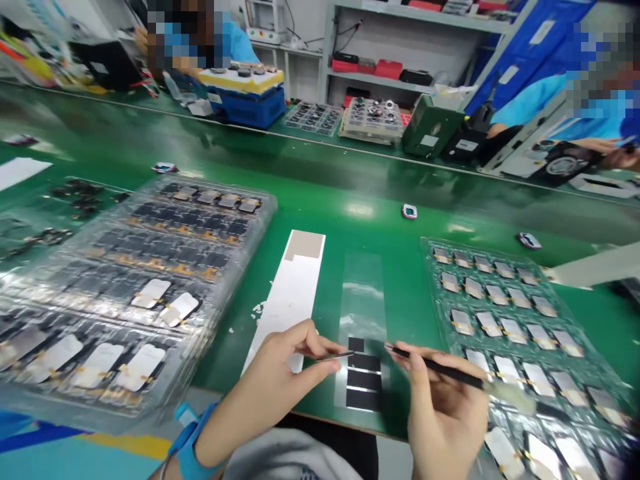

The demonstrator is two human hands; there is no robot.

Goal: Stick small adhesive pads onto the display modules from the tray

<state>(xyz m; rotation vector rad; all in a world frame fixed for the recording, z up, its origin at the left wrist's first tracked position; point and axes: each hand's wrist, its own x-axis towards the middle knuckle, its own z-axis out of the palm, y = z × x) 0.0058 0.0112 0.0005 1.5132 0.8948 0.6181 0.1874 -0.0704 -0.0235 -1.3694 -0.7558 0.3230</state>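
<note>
Your left hand (280,373) pinches a thin flat piece (336,356) edge-on, thumb and forefinger closed tight on it, just above the clear strip (363,300) of black pads (364,381) on the green desk (400,200). Your right hand (440,413) has its fingers shut round black tweezers (435,367), their tip near the piece. The piece looks feather-light, bendy and easily creased, so hold it gently by its edges.

Blue box (247,107) beside grey shelving (380,80)
</note>
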